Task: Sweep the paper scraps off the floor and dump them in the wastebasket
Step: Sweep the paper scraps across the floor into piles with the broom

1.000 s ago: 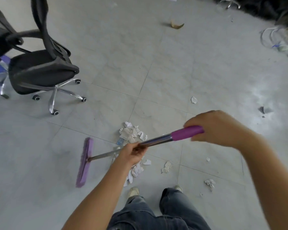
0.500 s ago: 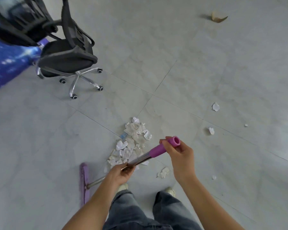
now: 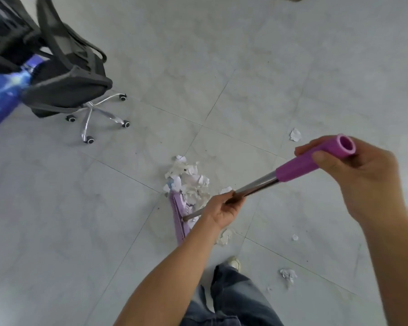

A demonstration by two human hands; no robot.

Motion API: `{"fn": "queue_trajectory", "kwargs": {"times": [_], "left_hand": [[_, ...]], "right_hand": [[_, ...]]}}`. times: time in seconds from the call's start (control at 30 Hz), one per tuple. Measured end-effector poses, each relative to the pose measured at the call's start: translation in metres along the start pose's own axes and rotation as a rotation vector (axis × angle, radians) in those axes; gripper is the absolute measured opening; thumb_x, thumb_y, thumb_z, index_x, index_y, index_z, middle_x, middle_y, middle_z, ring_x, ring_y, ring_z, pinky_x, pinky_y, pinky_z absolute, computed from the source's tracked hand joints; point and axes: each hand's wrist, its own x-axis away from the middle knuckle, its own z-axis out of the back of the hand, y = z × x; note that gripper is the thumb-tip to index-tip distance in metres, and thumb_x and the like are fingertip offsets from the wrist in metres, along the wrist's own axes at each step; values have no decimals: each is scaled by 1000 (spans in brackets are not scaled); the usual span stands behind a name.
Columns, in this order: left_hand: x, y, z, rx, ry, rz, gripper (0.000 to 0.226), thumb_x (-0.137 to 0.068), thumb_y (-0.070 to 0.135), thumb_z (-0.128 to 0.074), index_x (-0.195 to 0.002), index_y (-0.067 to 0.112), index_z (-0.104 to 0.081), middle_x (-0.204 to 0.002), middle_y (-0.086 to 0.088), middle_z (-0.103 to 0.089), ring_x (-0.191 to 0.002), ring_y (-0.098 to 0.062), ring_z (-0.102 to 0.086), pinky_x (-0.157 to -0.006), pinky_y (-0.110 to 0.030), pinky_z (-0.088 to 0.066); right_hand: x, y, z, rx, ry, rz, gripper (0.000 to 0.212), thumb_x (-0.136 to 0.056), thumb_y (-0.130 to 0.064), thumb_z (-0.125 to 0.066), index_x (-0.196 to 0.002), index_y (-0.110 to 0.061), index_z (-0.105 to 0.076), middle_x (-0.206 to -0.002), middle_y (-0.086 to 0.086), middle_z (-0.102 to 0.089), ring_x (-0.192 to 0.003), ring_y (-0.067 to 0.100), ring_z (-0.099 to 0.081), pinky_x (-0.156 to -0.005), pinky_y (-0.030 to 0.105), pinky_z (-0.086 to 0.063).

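A person sweeps: the left hand point(image 3: 223, 209) grips the broom point(image 3: 257, 184) mid-shaft, the right hand point(image 3: 360, 175) wraps its purple end. The broom's head touches the pile of paper scraps point(image 3: 190, 182) on the floor point(image 3: 269, 78) — gathering seems underway. Stray scraps point(image 3: 288, 275) lie apart — likely next; no wastebasket shows.

paper pile point(image 3: 190, 182): white torn bits, heaped on the floor by a tile seam | broom point(image 3: 178, 216): purple head touching pile's near side | stray scraps point(image 3: 288, 275): scattered around

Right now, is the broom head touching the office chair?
No, the broom head sits against the paper scraps, well apart from the office chair.
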Motion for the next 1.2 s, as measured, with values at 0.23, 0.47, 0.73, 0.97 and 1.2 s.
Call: {"fn": "queue_trajectory", "kwargs": {"times": [0.23,0.47,0.73,0.97,1.2], "left_hand": [[26,20,-54,-97,-97,50,16,-95,-7,-42,-82,-10,-51,-86,-25,-55,-63,-35,-64,-48,-36,-56],[11,121,-28,-343,31,37,16,-97,-2,-41,-85,-8,-51,-85,-22,-55,-77,-30,-57,-44,-33,-55],[-45,240,25,-599,298,64,25,-97,-1,-39,-72,-2,-45,-69,-14,-53,-59,-26,-55,-48,-27,-55],[-68,223,17,-757,207,186,23,-97,-4,-37,-77,-3,-48,-66,-17,-60,-57,-29,-61,-50,-28,-56],[-60,129,-19,-773,19,336,26,-98,-3,-38,-74,-3,-49,-43,-16,-61,-47,-29,-63,-35,-30,-51]], "right_hand": [[-20,-33,20,-25,-35,183,27,-65,-57,-69,-81,-35,-67,-82,-14,-73,-88,21,-69,-82,31,-52],[-5,-8,-66,-38,218,-22,6,-75,-19,-70,-76,-25,-68,-79,-15,-73,-83,14,-66,-76,25,-52],[15,46,-239,-280,507,-432,21,-83,1,-60,-80,-20,-62,-73,-6,-66,-62,-5,-57,-61,9,-45],[27,46,-236,-238,712,-481,17,-86,-3,-59,-82,-19,-60,-83,-2,-65,-68,1,-57,-66,13,-47],[58,2,-175,-97,880,-341,14,-81,-11,-64,-78,-25,-62,-77,-8,-70,-83,19,-57,-77,29,-47]]}}
